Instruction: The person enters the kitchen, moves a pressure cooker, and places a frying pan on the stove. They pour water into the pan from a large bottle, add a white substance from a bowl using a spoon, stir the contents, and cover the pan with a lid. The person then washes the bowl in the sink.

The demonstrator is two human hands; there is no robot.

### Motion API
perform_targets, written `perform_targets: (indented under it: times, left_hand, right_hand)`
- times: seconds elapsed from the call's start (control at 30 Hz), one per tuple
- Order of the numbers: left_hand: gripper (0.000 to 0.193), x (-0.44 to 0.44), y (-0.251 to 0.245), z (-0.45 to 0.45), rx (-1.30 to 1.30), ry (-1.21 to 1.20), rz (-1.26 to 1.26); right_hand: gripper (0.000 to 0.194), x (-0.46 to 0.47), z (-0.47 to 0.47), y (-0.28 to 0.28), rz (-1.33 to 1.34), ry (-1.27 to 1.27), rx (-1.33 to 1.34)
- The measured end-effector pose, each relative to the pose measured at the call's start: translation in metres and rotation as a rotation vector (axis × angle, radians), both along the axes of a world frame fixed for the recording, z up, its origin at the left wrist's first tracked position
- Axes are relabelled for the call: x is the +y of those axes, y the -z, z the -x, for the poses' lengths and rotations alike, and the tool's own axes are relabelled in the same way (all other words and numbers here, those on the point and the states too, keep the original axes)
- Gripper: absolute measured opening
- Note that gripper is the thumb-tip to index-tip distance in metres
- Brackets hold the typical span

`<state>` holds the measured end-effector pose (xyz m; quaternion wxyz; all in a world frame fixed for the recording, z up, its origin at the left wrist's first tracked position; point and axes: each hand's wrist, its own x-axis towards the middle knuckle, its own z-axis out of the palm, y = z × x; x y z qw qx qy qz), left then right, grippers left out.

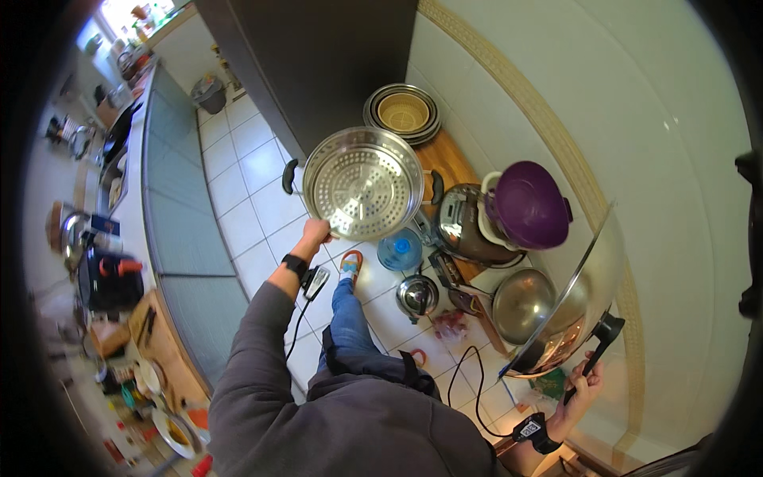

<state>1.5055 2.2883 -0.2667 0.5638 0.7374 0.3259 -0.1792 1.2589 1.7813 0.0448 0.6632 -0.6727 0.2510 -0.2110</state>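
Observation:
My left hand (pixel 318 231) grips the near rim of a stainless steel steamer basket (pixel 363 185), whose base is full of round holes. Two black side handles stick out from the basket, and I hold neither. On the right, my right hand (pixel 584 381) is closed around the black handle (pixel 603 340) of a large shiny domed lid (pixel 575 310). The lid is tilted on edge, its inside facing left. A steel wok (pixel 523 304) lies partly behind it.
A wooden shelf (pixel 444 156) along the tiled wall carries nested bowls with a yellow basket (pixel 403 113), a rice cooker (pixel 458 217) and a purple basin (pixel 530 206). On the floor stand a blue water bottle (pixel 399 249) and a kettle (pixel 417 295). A cluttered counter (pixel 134 197) runs along the left.

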Motion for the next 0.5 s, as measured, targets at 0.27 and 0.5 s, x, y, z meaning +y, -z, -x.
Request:
perform_targets:
  times: [0.27,0.5]
  left_hand:
    - [0.018,0.007,0.049,-0.269,-0.007,-0.049,0.287]
    - [0.018,-0.043,0.121,-0.385,0.034,-0.061,0.296]
  right_hand:
    - [0.04,0.186,-0.188,0.004,-0.101,-0.071,0.252]
    - [0.028,0.244,-0.314,0.087,0.043,-0.167,0.499]
